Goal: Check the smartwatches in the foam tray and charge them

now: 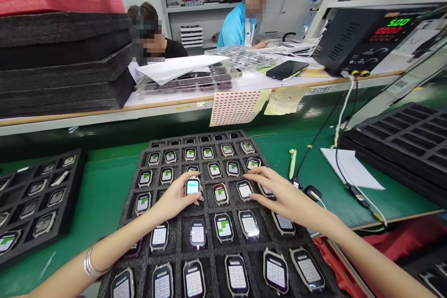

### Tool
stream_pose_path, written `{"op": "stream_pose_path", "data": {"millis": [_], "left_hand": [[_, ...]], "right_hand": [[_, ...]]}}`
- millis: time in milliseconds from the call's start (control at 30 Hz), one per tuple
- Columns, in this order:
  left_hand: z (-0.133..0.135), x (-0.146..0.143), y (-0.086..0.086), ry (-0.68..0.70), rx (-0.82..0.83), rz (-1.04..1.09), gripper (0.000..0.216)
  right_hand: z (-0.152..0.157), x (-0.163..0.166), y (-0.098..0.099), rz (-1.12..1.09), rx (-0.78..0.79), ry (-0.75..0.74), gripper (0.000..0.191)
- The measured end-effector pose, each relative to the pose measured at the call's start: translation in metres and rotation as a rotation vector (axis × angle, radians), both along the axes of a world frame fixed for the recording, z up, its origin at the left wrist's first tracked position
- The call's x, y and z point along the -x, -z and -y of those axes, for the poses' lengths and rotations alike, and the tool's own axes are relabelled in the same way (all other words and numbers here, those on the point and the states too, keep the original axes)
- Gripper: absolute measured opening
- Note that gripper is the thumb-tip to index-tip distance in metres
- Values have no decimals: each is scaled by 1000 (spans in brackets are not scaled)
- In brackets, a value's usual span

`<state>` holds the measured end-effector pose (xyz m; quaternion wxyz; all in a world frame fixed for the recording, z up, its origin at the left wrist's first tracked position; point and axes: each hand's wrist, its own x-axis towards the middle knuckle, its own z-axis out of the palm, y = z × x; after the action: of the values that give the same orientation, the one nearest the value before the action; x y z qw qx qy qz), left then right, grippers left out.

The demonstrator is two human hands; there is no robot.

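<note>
A black foam tray [206, 212] in front of me holds rows of smartwatch bodies without straps, most with lit screens showing white and green grids. My left hand [176, 195] grips one smartwatch [193, 186] by its sides, its screen lit cyan, white and orange, over the tray's middle. To the right, my right hand [274, 191] is spread with fingers apart, its fingertips close to another smartwatch [245, 190] lying in its slot; whether they touch it I cannot tell. Between the hands a red-rimmed smartwatch [220, 194] rests in the tray.
Another foam tray [75, 195] of watches lies at left. At right are stacked black trays [401, 144], white paper [352, 167], cables and a green pen-like tool [292, 164]. A shelf bears foam stacks [63, 60], a phone [287, 70] and a power supply [370, 42]. Two people sit beyond.
</note>
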<state>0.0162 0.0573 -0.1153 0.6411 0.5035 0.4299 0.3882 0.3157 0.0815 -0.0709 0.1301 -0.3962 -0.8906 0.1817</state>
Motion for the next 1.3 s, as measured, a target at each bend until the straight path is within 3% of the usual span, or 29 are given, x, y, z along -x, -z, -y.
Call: {"op": "stream_pose_path", "data": {"millis": [300,600,700,833,933,1133,1300], "left_hand": [[3,2,3,8,-56,-53,61],[4,3,3,50,-89,-134,62],[7,5,5,88,-181,-281,66],[8,4,5,92,-416,-621,54],[9,4,3,149,-514,-717,47],[11,4,-16,221,-715,-936,52],[3,-35,-42,258,-863,-1083,30]], "right_hand": [[-7,-42,6,133,42,98,36],[-8,-47,12,144,49,84,36],[-10,-48,14,170,44,73,36],[-12,-47,13,193,23,50,34],[-13,-43,9,216,18,42,32],[-20,-37,4,244,52,12,30],[-29,-38,2,94,158,-48,29]]}}
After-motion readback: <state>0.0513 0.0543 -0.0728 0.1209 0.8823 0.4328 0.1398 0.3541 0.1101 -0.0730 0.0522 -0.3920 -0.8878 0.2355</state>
